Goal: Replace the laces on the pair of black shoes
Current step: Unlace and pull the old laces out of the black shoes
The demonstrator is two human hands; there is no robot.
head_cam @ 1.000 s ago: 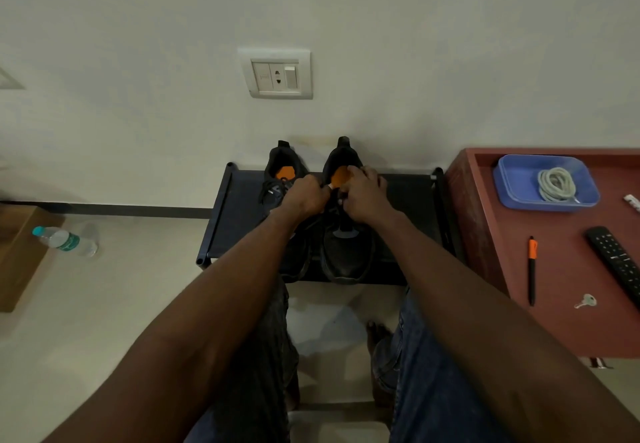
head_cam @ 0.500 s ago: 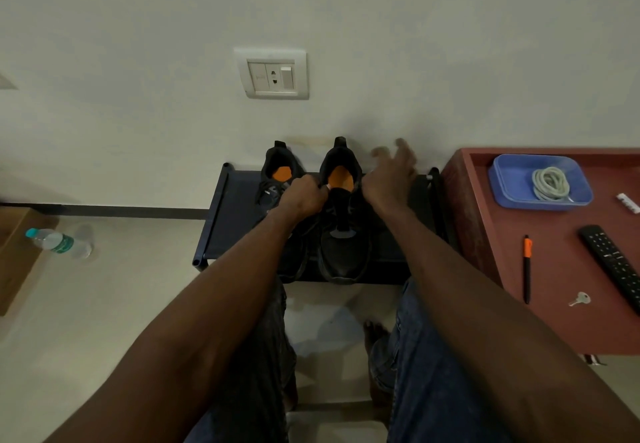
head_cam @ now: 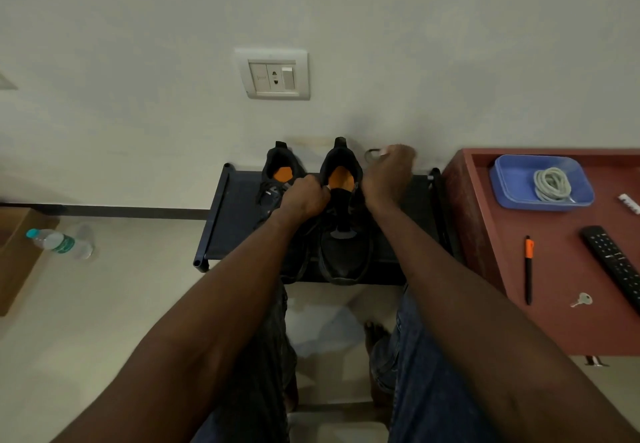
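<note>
Now two black shoes sit on the dark rack at 12 o'clock; left hand grips one's collar, right hand pinches a lace end.

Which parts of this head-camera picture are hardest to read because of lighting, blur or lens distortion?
Head view: dim, even light; the black shoes merge with the dark rack, so lace detail is lost. The right hand is slightly motion-blurred at the fingertips. Wide-angle stretch enlarges the forearms and bends the red table edge.
</note>
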